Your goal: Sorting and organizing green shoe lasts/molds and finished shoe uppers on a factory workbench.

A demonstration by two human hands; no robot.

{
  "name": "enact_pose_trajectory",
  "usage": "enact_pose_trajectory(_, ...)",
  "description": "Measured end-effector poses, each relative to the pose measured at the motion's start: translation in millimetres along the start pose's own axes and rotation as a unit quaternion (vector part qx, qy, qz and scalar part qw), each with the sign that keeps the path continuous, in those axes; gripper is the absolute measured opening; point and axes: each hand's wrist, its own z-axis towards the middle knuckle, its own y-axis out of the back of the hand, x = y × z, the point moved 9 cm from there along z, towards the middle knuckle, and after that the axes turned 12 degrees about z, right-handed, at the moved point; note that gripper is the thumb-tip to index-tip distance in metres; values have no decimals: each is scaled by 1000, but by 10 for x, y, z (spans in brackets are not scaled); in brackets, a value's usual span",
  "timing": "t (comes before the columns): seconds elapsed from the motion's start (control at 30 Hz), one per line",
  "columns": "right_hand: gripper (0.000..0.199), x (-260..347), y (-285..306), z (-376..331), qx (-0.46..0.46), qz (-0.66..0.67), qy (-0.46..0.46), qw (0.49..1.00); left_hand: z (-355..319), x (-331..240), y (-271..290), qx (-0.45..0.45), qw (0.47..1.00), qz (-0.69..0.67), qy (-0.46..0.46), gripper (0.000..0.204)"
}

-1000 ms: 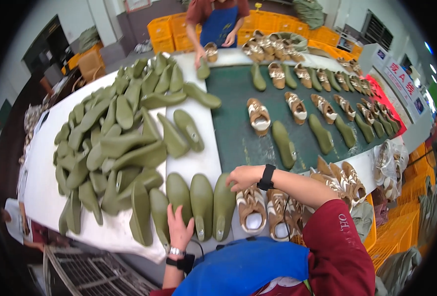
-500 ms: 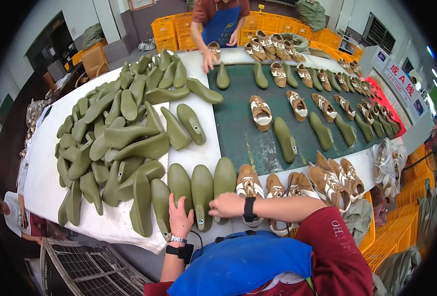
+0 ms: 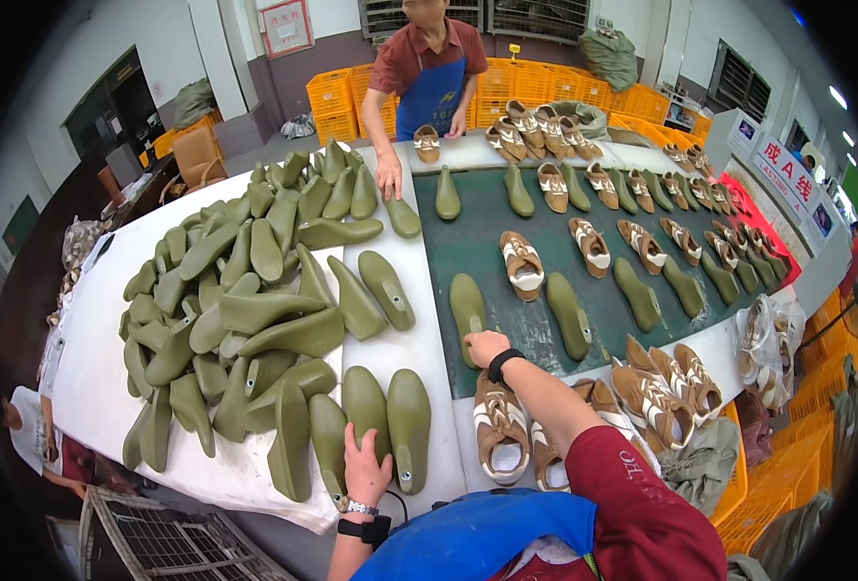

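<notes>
While right hand [image 3: 487, 346] touches green last [image 3: 467, 305] — left hand [image 3: 365, 472] rests.

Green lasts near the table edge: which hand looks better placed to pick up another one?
The left, most likely. The left hand already rests on the lasts lined up at the near edge of the table. The right hand is out on the belt, touching a lone last.

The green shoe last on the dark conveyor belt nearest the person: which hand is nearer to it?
Right. The right hand touches the green shoe last at its near end; the left hand rests on lasts on the white table.
</notes>
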Motion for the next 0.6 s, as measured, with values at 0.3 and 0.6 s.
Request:
enact_pose_trajectory(0.3, 32, 29, 55, -107, 12, -32, 13, 999, -35, 8, -6, 3, 1000, -9, 9, 53)
enact_pose_trajectory(0.6, 55, 539, 217, -1126, 298, -183, 169, 922, 1, 48, -48, 5, 1000, -12, 8, 54)
